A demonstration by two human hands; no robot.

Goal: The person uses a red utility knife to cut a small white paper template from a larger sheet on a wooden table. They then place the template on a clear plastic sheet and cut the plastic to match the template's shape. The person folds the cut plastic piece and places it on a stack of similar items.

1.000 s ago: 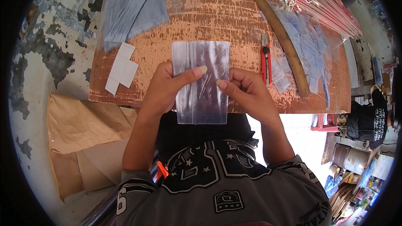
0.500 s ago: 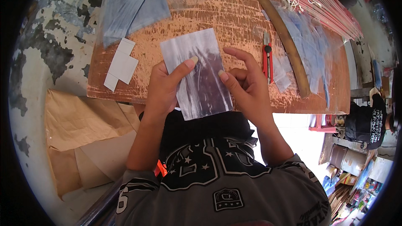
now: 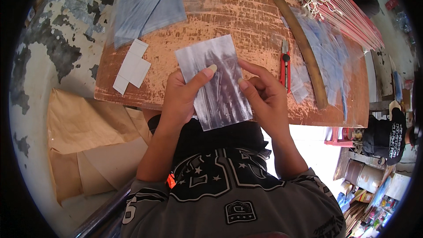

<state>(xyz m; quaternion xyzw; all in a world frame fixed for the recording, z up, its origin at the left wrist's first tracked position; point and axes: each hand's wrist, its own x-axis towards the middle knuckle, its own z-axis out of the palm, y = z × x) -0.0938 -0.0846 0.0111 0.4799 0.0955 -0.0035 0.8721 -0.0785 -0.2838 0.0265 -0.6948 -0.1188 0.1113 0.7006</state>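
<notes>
My left hand (image 3: 181,93) grips a glossy, see-through plastic sheet (image 3: 218,101), its thumb lying across the front and the other fingers behind. The sheet is rectangular, tilted and shiny with ripples; whether it is one layer or several I cannot tell. At the sheet's right edge is my right hand (image 3: 265,94), thumb tip on the edge and index fingertip touching it higher up, the remaining fingers curled. To the right of that hand lies a red cutter knife (image 3: 285,72) with its blade showing. A white cut-out card (image 3: 132,68) with fold lines rests left of my left hand.
The worn brown table (image 3: 220,6) carries bluish plastic sheets (image 3: 154,9) at far left and more plastic pieces (image 3: 328,44) at right. A curved wooden strip (image 3: 304,50) lies beside them. Red-pink bundles with white cords (image 3: 348,17) fill the far right corner. Brown paper (image 3: 92,123) sits at left.
My right index finger has come in from being raised apart to touch the sheet's edge. The sheet and both hands appear slightly farther right and lower, as does the table view.
</notes>
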